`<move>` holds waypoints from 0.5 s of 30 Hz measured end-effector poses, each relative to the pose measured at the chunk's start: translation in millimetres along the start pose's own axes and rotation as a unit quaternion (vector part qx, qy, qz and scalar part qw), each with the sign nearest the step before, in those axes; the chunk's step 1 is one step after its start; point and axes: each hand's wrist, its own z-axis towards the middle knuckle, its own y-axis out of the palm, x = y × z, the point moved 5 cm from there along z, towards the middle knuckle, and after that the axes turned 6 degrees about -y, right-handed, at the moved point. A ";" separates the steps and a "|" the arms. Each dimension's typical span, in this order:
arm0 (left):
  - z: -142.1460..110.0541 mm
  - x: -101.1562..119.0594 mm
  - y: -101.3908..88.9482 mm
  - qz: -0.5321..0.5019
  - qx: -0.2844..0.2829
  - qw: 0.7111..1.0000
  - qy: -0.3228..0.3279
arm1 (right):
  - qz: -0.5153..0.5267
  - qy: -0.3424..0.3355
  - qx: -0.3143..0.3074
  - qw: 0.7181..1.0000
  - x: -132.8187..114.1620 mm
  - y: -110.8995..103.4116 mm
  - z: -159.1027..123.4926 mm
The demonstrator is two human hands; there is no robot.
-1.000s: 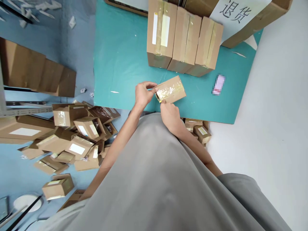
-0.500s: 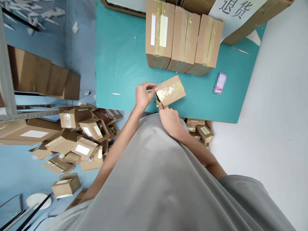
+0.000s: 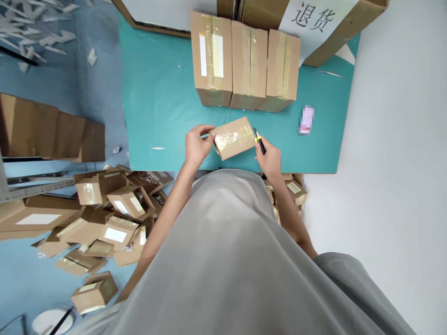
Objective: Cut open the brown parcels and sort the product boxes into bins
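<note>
A small cardboard box (image 3: 234,138) with shiny clear tape across its top face is on the green table (image 3: 157,102), close to the front edge. My left hand (image 3: 198,145) grips its left end between thumb and fingers. In my right hand (image 3: 268,158) is a black and yellow utility knife (image 3: 259,141), its tip pointing up and away from me. The knife is just right of the box's right end; whether the blade touches the cardboard I cannot tell.
Three taped cartons (image 3: 248,65) stand side by side behind the box. A blurred pink item (image 3: 306,120) lies to the right. Behind them is a large carton with a white paper sign (image 3: 314,23). Opened boxes (image 3: 115,232) are heaped on the floor at left.
My right hand has moved with the knife from the box's left front corner round to its right end. My left hand still holds the left end. The camera view has shifted slightly.
</note>
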 end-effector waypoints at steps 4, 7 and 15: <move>-14.8 35.1 24.7 0.107 -0.032 0.984 0.141 | 0.009 0.018 0.001 1.000 3.7 7.6 -13.4; -26.8 52.2 55.1 0.138 -0.112 0.958 0.226 | -0.001 0.034 -0.013 0.999 5.9 5.1 -18.3; -28.3 43.6 73.1 0.137 -0.143 0.950 0.241 | -0.055 0.008 -0.046 0.997 -7.7 -4.9 -16.7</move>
